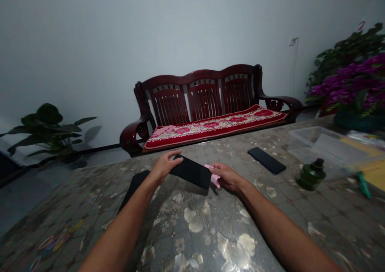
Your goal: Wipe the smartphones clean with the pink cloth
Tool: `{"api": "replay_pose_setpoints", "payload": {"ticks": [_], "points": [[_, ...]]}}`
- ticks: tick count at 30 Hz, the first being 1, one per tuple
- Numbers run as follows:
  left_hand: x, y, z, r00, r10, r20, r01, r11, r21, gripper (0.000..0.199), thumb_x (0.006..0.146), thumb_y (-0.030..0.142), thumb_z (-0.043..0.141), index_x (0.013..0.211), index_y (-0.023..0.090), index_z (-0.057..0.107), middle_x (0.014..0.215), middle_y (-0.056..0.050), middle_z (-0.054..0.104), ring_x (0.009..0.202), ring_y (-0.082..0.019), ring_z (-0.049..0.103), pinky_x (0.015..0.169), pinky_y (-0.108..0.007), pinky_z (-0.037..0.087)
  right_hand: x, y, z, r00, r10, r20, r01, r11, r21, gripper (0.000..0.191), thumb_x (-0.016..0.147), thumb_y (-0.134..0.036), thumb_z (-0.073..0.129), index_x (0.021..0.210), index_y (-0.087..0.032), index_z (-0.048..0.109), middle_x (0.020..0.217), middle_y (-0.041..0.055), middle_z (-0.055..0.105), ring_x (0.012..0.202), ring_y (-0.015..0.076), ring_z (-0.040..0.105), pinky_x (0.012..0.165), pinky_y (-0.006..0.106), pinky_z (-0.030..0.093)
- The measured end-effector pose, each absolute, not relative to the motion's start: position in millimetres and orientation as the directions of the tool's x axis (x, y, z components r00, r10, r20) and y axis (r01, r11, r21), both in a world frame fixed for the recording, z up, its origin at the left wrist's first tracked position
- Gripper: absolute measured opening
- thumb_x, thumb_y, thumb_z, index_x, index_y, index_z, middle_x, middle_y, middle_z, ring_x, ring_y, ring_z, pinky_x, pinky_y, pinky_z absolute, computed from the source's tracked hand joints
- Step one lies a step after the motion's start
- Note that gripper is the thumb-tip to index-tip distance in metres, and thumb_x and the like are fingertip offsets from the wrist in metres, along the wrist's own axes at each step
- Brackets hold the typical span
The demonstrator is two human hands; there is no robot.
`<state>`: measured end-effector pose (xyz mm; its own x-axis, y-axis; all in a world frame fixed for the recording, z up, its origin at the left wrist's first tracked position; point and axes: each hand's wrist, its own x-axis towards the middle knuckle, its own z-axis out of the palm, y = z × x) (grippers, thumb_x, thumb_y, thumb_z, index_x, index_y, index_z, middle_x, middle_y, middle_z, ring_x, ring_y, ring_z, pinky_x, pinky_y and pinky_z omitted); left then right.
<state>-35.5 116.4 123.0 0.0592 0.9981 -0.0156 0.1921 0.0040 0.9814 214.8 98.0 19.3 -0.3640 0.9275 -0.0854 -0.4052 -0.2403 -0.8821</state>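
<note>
A flat black phone-like slab (192,172) is held above the patterned table, tilted down to the right. My left hand (165,165) grips its upper left end, thumb on top. At the slab's right end, my right hand (226,177) pinches a small pink cloth (215,179), which touches or lies close to the slab's edge. Partly hidden behind my left forearm, another flat black item (135,185) lies on the table. To the right of my right hand rests a dark phone (266,160).
The floral-covered table (198,232) bears a clear plastic box (327,147), a green bottle (311,175), a green tool (363,185) and several rubber bands (60,240). Purple flowers (355,83) stand at right. Beyond the table are a wooden bench (204,91) and a plant (51,131).
</note>
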Motion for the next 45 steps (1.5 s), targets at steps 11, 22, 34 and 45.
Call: {"api": "replay_pose_setpoints", "payload": {"ticks": [11, 22, 34, 45], "points": [[13.2, 88.7, 133.0, 0.082, 0.991, -0.103, -0.667, 0.131, 0.733, 0.033, 0.087, 0.039, 0.063, 0.113, 0.019, 0.064, 0.104, -0.010, 0.074, 0.100, -0.027, 0.071, 0.092, -0.045, 0.054, 169.8, 83.1, 44.4, -0.309, 0.951, -0.034, -0.630, -0.231, -0.742, 0.028, 0.069, -0.030, 0.085, 0.082, -0.015, 0.064, 0.070, 0.0015, 0.065, 0.057, 0.0115, 0.059, 0.049, 0.020, 0.047], [11.9, 82.1, 117.0, 0.056, 0.895, -0.443, -0.905, 0.233, 0.356, 0.034, 0.097, 0.040, 0.037, 0.095, 0.014, 0.059, 0.087, -0.010, 0.066, 0.074, -0.018, 0.067, 0.071, -0.035, 0.060, 157.0, 61.6, 69.5, 0.006, 0.998, 0.058, -0.417, 0.056, -0.907, 0.035, 0.067, -0.045, 0.079, 0.082, -0.017, 0.065, 0.064, -0.0022, 0.060, 0.051, 0.0113, 0.049, 0.043, 0.022, 0.041], [9.4, 83.4, 112.3, 0.195, 0.774, -0.603, -0.884, 0.404, 0.233, 0.048, 0.097, 0.042, 0.031, 0.122, 0.006, 0.053, 0.087, -0.012, 0.062, 0.067, -0.023, 0.064, 0.057, -0.039, 0.059, 164.6, 43.6, 82.7, -0.129, 0.583, 0.802, 0.409, 0.768, -0.493, 0.024, 0.094, -0.015, 0.049, 0.103, -0.021, 0.070, 0.087, 0.0052, 0.063, 0.084, 0.0170, 0.061, 0.075, 0.027, 0.050], [12.7, 77.0, 120.2, 0.086, 0.751, -0.654, -0.783, 0.457, 0.422, 0.044, 0.097, 0.034, 0.030, 0.113, 0.005, 0.060, 0.084, -0.013, 0.063, 0.065, -0.024, 0.063, 0.058, -0.037, 0.057, 156.0, 37.1, 82.6, -0.357, 0.337, 0.871, 0.491, 0.861, -0.132, 0.028, 0.096, -0.013, 0.047, 0.117, -0.022, 0.065, 0.094, 0.0069, 0.065, 0.089, 0.0174, 0.063, 0.078, 0.028, 0.050]]}}
